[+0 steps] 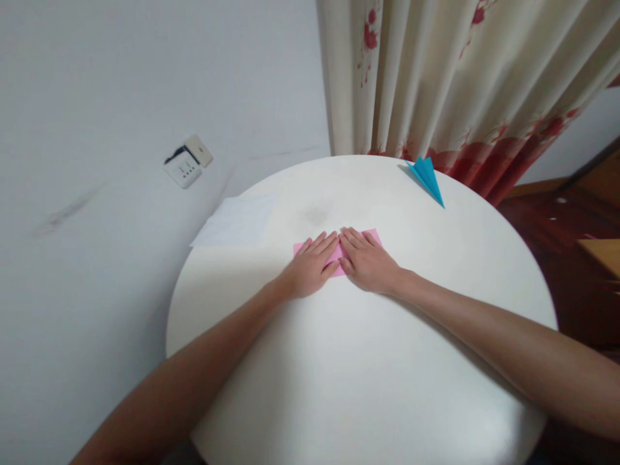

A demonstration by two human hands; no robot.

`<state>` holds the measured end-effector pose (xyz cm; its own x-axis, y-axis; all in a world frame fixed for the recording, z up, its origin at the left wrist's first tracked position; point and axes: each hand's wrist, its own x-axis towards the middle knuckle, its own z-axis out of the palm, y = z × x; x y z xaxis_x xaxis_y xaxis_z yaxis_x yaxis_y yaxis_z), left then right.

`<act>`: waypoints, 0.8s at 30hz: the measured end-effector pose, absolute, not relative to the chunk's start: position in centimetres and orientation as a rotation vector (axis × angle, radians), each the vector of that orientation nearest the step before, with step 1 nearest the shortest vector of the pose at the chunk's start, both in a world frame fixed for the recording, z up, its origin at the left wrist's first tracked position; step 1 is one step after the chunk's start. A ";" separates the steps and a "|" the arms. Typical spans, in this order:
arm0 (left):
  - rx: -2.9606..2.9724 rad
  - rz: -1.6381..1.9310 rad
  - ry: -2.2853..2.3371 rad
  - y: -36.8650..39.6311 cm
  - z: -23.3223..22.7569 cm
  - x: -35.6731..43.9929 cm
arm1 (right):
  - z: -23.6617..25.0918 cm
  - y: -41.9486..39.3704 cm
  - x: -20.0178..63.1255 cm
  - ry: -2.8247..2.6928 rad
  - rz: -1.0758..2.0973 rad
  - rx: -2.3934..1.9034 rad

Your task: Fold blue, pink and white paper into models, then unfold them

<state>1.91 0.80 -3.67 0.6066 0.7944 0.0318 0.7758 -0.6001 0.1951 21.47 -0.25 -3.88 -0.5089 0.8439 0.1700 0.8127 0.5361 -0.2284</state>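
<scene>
A pink sheet of paper (336, 256) lies flat on the round white table (436, 310), mostly covered by my hands. My left hand (310, 266) presses its left half with fingers flat and together. My right hand (367, 259) presses the right half the same way. The two hands touch at their fingertips over the middle of the sheet. Neither hand grips anything.
A folded blue paper plane (427, 177) lies at the table's far edge. A white sheet (235, 221) rests at the far left rim. A cream curtain with red flowers (460, 77) hangs behind. A wall socket (188, 163) sits on the white wall at left.
</scene>
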 end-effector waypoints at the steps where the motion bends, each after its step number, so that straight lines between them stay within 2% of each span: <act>1: 2.671 0.165 1.323 0.8 -3.6 1.9 | -3.8 -0.2 21.5 -2.511 0.178 -1.405; 10: 2.621 0.089 1.445 0.5 -3.3 2.1 | -3.9 0.0 22.0 -2.435 0.125 -1.546; 18: 2.653 0.113 1.432 0.6 -3.5 2.1 | -3.9 -0.2 21.7 -2.575 0.162 -1.297; 24: 2.654 0.122 1.421 0.7 -3.6 1.9 | -3.8 0.0 21.6 -2.554 0.202 -1.328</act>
